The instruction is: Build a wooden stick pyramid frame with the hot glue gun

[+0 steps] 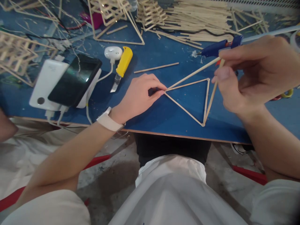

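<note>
A triangle of thin wooden sticks [187,111] lies flat on the blue table [150,115]. My left hand [138,97] pinches the triangle's left corner, fingers pressed together on the joint. My right hand [253,72] is raised above the triangle's right side, fingers closed on two more wooden sticks [212,97]. One of them slants down to the left corner, the other down to the lower right corner.
A blue glue gun [219,47] lies behind the triangle. A loose stick [156,67], a yellow utility knife [122,67], a white charger [112,53], and a phone on a white power bank [67,82] lie left. Stick frames and stick piles [201,18] fill the back.
</note>
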The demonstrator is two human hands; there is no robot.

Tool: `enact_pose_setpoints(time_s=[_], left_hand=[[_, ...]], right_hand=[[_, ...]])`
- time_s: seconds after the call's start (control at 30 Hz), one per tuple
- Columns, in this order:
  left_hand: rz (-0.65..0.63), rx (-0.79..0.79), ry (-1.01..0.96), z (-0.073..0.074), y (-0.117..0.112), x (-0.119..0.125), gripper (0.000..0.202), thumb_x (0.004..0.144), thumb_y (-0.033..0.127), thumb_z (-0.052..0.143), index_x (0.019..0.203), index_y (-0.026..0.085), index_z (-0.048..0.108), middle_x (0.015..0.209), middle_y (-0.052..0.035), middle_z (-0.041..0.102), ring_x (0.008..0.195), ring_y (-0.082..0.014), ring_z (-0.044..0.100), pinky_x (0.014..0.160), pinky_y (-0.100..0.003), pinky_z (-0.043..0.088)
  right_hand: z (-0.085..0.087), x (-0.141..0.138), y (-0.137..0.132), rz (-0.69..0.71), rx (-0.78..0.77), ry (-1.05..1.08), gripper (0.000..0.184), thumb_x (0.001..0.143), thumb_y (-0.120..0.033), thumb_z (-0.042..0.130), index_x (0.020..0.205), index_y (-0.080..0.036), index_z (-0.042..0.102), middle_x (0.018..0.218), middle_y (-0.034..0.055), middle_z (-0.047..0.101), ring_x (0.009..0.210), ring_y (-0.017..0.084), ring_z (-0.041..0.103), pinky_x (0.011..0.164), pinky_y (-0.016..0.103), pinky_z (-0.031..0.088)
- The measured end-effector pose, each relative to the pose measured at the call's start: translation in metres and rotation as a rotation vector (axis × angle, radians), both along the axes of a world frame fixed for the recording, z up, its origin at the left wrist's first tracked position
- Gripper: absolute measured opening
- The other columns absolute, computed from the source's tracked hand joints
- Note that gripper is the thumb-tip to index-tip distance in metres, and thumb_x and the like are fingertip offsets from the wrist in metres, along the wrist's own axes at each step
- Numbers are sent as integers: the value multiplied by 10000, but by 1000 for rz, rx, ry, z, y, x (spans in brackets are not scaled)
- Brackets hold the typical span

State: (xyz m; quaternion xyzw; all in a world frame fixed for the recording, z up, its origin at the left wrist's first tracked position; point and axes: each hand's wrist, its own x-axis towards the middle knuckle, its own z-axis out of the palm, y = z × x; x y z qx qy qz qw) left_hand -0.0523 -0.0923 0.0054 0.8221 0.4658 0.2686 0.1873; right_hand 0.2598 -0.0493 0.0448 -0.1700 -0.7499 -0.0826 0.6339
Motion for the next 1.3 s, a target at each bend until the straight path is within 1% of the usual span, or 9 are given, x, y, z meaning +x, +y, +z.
enact_pose_setpoints(time_s=[0.1,0.23,0.33,0.47,0.63,0.77,0.9,1.13,1.3], left_hand=[[-21,-6,-5,3,3,-2,269,1138,463,707,1151,287,910,1202,-60,890,1151,-273,824,1132,-491,647],[-96,-51,-63,12,5,-6,238,1112,447,720,1127,303,909,1185,-47,912,1099,-252,848,1081,-466,676],[-140,-94,-122,15,5,-9,265,1099,465,714,1170,305,913,1179,-57,924,1049,-241,857,1011,-450,702],[-87,-95,-73,13,6,-9,306,1097,558,727,1157,323,914,1198,-48,926,1091,-254,855,1035,-466,712],[-54,-99,-86,8,8,-7,292,1098,590,755,1082,342,910,1143,-28,910,1025,-233,830,938,-445,690],[-52,-82,-84,5,9,-7,268,1100,569,761,1068,347,906,1135,-31,901,1040,-238,824,981,-460,680],[-51,-75,-71,3,9,-7,246,1104,539,759,1074,344,906,1158,-40,896,1078,-252,818,1040,-475,673],[-77,-41,-84,4,6,-7,233,1118,474,745,1095,307,906,1165,-38,908,1110,-249,832,1076,-453,658],[-75,-6,-55,0,7,-8,256,1122,470,738,1113,275,905,1173,-54,905,1108,-253,830,1057,-443,639]], right_hand=[[3,-7,-10,-3,-36,28,256,918,-409,909,1149,-332,988,731,-18,832,539,132,741,522,267,530],[6,-9,-23,-74,-145,23,243,984,-504,853,1112,-332,968,781,-10,847,597,179,766,582,345,588],[5,-5,-20,-38,-87,-19,248,977,-505,848,1131,-334,941,798,-27,856,579,171,764,554,319,601],[5,-2,-16,-16,-64,-69,245,1010,-485,829,1180,-340,928,831,-43,866,604,147,781,576,266,622],[9,-5,-23,-31,-104,-33,211,983,-439,851,1114,-299,940,802,-27,854,596,144,766,575,273,597],[7,-6,-23,-121,-140,-57,312,1024,-606,790,1074,-329,925,796,-37,849,584,163,767,569,308,650],[5,-8,-18,-160,-88,5,439,997,-746,791,962,-326,916,696,-21,790,521,158,722,506,299,619],[9,-4,-20,-97,-46,-57,276,1032,-562,837,1093,-306,922,759,-42,835,572,146,766,535,275,588],[10,-6,-30,-27,-251,-24,181,1062,-415,832,1107,-283,948,842,10,865,694,165,820,627,310,609]])
